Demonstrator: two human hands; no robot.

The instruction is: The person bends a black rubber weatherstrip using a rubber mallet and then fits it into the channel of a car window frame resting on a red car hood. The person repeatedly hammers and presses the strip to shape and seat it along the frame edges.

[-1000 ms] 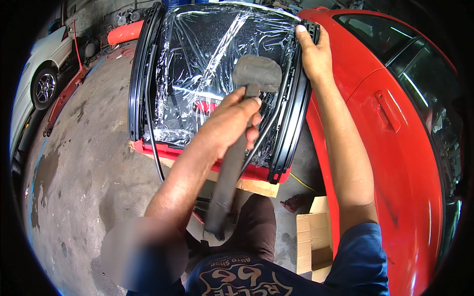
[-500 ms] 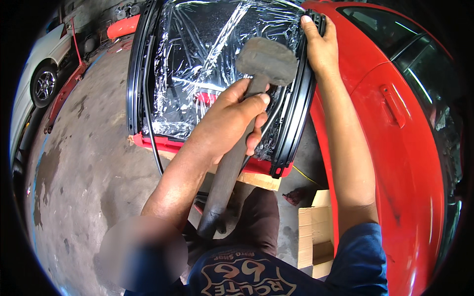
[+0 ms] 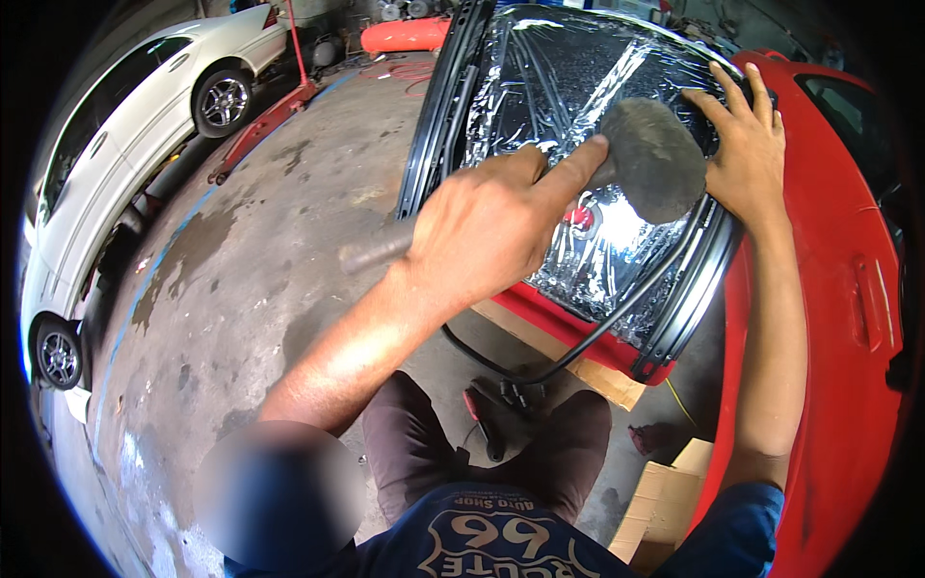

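My left hand (image 3: 491,226) is closed around the handle of a dark mallet, its index finger stretched along toward the head. The blocky mallet head (image 3: 660,159) hovers or rests over the right part of a dark panel wrapped in crinkled clear film (image 3: 540,87); contact cannot be made out. The handle's blurred end (image 3: 371,250) points left. With fingers spread, my right hand (image 3: 750,154) rests at the panel's far right edge, by the black side rail (image 3: 689,313). A second black rail (image 3: 438,125) lines the left side. Along the near edge shows a red border (image 3: 578,332).
A black hose (image 3: 549,374) loops off the panel's near edge. Cardboard (image 3: 607,380) lies beneath it. A red car (image 3: 819,318) stands close on the right, an open cardboard box (image 3: 660,506) beside it. Farther left are a white car (image 3: 145,106) and a red floor jack (image 3: 265,116).
The view has swung left, so the panel appears farther right. My left hand has turned the mallet from nearly upright to lying sideways. My right hand's fingers have spread out on the panel edge.
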